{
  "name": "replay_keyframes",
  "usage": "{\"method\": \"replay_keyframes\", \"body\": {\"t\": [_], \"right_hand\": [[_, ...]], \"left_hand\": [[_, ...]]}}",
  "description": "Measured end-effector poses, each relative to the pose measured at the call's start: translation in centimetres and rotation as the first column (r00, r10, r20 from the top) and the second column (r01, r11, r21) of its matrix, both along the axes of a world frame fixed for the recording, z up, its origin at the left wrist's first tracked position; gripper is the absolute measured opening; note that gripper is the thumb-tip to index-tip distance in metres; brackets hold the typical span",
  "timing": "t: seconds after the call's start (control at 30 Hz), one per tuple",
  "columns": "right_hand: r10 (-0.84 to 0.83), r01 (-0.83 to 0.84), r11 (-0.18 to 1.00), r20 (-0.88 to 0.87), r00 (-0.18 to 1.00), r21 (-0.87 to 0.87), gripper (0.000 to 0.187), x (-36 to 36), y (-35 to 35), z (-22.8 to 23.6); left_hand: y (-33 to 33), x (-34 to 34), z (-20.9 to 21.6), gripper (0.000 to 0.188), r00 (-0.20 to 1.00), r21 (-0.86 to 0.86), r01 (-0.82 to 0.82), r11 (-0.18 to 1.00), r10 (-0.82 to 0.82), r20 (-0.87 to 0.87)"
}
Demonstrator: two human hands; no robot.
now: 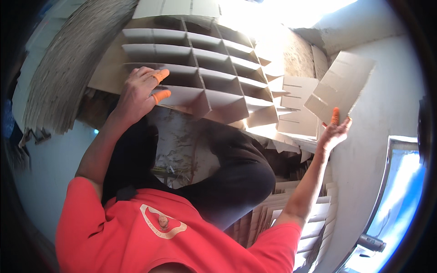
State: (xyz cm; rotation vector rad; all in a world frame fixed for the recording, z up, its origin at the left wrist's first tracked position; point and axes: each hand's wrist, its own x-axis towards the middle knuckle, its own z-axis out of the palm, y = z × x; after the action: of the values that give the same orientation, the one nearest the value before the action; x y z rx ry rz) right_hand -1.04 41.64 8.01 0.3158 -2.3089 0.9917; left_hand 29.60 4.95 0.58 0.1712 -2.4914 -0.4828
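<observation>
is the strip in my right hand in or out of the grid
Out: your right hand holds the slotted cardboard strip up beside the divider grid, crossing none of its pieces.

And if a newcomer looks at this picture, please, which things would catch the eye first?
Probably the large cardboard grid at the upper centre, with its rows of open cells, and the bright red shirt along the bottom. Next come the orange finger covers on both hands: the left hand is at the grid's left side, while the right hand holds up a slotted cardboard sheet at the right.
</observation>
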Motion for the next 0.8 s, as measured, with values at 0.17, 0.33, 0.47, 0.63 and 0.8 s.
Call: {"method": "replay_keyframes", "body": {"t": [0.17,0.33,0.47,0.63,0.8], "right_hand": [[0.561,-0.526,0.781,0.009,0.828,-0.337,0.035,9.2,-9.7,6.9],[0.7,-0.699,0.706,0.256,0.667,-0.111,0.055,15.3,-16.1,7.1],[0.818,-0.821,0.568,0.074,0.571,0.055,0.049,16.0,-19.4,4.9],[0.788,-0.805,0.584,0.308,0.533,-0.1,0.057,17.4,-21.4,4.0],[0.72,-0.79,0.614,0.41,0.56,0.0,0.063,18.0,-22.8,3.5]], "left_hand": [[-1.3,2.0,-0.2,0.047,0.998,0.086,-0.053,0.995,0.051,0.028],[-2.0,2.8,-2.0,0.024,0.999,0.351,0.01,0.936,0.005,-0.041],[-1.9,2.6,-2.4,0.017,0.999,0.433,0.029,0.901,-0.013,-0.04],[-1.9,2.5,-2.7,0.02,0.995,0.394,0.053,0.918,-0.016,-0.096],[-2.1,2.4,-2.9,0.021,0.991,0.371,0.09,0.924,-0.044,-0.13]]}}
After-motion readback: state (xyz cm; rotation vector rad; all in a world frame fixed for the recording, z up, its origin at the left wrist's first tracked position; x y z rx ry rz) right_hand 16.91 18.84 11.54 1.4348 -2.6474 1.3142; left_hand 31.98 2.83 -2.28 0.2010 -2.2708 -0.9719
